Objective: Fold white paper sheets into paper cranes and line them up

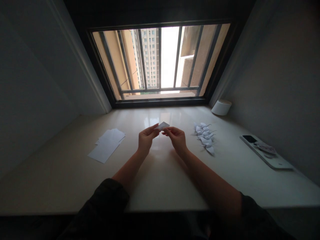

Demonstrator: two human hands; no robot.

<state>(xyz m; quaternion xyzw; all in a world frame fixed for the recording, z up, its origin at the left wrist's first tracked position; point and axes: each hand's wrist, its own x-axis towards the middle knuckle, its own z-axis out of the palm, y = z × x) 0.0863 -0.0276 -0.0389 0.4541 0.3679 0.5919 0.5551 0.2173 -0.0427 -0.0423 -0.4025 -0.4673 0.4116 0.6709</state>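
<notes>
Pinching a small folded paper (pixel 162 125) between left hand (pixel 146 138) and right hand (pixel 177 137), above the surface (pixel 160 173); probably best creased with edges aligned.

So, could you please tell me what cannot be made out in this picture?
Head view, the folded paper: small and dim, its ends covered by fingers of the left hand and right hand.
Head view, the pile of paper shapes: overlapping, so uncountable.
Head view, items on the tray: too dark and small.
</notes>
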